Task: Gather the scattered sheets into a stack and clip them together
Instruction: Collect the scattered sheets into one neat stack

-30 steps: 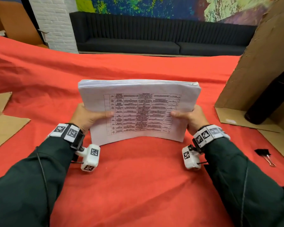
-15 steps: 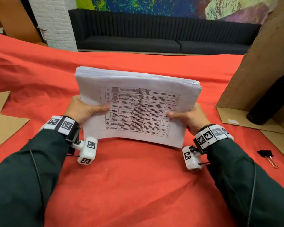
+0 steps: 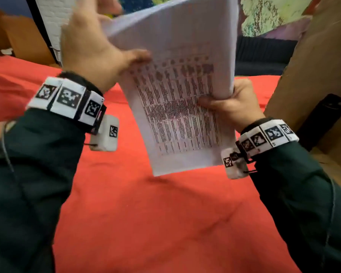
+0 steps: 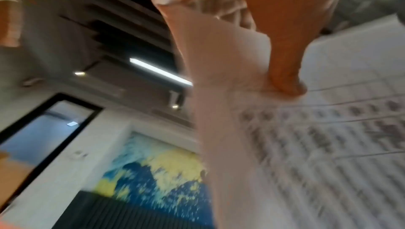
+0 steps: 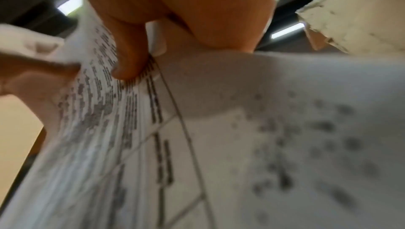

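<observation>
A thick stack of white printed sheets [image 3: 177,91] is held up in the air above the red cloth, turned so its long side runs up and down and tilted. My left hand [image 3: 98,50] grips its upper left edge, thumb on the printed face [image 4: 285,70]. My right hand [image 3: 230,103] grips the right edge lower down, thumb on the front [image 5: 129,66]. The printed table [image 5: 153,128] faces me. The stack's lower corner hangs free over the cloth. No binder clip shows in these views.
The red cloth [image 3: 165,223] covers the table below the stack. A brown cardboard wall [image 3: 311,75] stands at the right with a black cylinder [image 3: 323,121] leaning by it. A dark sofa [image 3: 264,56] and a painted wall lie beyond.
Both hands have lifted the stack off the cloth and rotated it from lying wide to standing tall; the left hand rose high, the right stayed lower. The view has tilted and closed in.
</observation>
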A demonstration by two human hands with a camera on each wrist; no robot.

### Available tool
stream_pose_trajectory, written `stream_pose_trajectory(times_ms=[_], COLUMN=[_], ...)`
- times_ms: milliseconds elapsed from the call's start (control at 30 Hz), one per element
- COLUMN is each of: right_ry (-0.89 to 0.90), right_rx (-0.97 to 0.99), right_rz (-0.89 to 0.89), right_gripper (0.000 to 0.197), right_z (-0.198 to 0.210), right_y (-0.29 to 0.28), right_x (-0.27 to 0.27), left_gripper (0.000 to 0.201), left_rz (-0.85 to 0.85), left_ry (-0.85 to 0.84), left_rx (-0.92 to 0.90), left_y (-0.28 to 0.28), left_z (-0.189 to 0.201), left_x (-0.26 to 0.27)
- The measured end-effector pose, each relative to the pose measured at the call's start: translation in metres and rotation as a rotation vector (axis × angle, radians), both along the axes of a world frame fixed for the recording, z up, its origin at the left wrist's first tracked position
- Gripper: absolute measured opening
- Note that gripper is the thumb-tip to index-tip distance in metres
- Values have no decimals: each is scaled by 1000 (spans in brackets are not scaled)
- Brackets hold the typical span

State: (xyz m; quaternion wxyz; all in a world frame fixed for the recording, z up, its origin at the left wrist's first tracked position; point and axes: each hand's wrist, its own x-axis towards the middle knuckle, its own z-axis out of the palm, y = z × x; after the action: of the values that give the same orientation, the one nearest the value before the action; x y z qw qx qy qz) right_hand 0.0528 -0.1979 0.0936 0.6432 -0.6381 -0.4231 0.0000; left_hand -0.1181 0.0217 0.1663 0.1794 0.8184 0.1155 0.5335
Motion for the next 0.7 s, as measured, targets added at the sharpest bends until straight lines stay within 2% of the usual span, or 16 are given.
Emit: stream_pose_trajectory(times_ms=[33, 67, 100, 133, 167, 200, 233, 333, 367, 433, 500, 633, 700], right_ry=[90, 141, 169, 193, 226, 254, 263, 205, 199, 215, 242, 286, 257], right_rx=[50, 63, 65, 67, 76, 85, 96, 145, 175, 238, 267, 200, 169], right_rz=[43, 71, 81, 70, 49, 17, -33, -165, -186, -199, -192, -152, -141], right_gripper=[14, 18, 23, 26, 28, 27, 26, 17, 17, 19, 17, 26, 24], right_z=[-2, -4, -5, -9, -12, -17, -21, -37, -40, -45, -52, -73, -76], right_y=[-3, -6, -7, -6, -5, -3, 0, 13, 19, 28, 29, 20, 21], right_x=[-3, -5, -9, -11, -13, -15, -16, -22, -24, -25, -23, -18, -18], left_gripper=[86, 97, 98, 88, 73, 60, 48, 10, 10, 12, 17, 37, 43], left_rz=[-170, -416, -663, -855, -935, -914, -834, -485, -413, -408, -440, -486, -529], left_ry=[-76, -105, -64, 7, 79, 122, 104, -46, -97, -185, -218, -139, -112], left_rx=[-168, -407, -693, -930, -1088, -1133, -1088, -740, -650, -582, -619, -755, -789], left_y=[5, 7, 5, 1, -2, -5, -10, -28, -35, -45, -40, -13, -6], left_z=[-11, -25, -39, -48, -56, -63, -67, -71, -72, -79, -87, -117, -125], left_x=[6, 13, 17, 18, 19, 22, 24, 30, 32, 35, 34, 33, 34])
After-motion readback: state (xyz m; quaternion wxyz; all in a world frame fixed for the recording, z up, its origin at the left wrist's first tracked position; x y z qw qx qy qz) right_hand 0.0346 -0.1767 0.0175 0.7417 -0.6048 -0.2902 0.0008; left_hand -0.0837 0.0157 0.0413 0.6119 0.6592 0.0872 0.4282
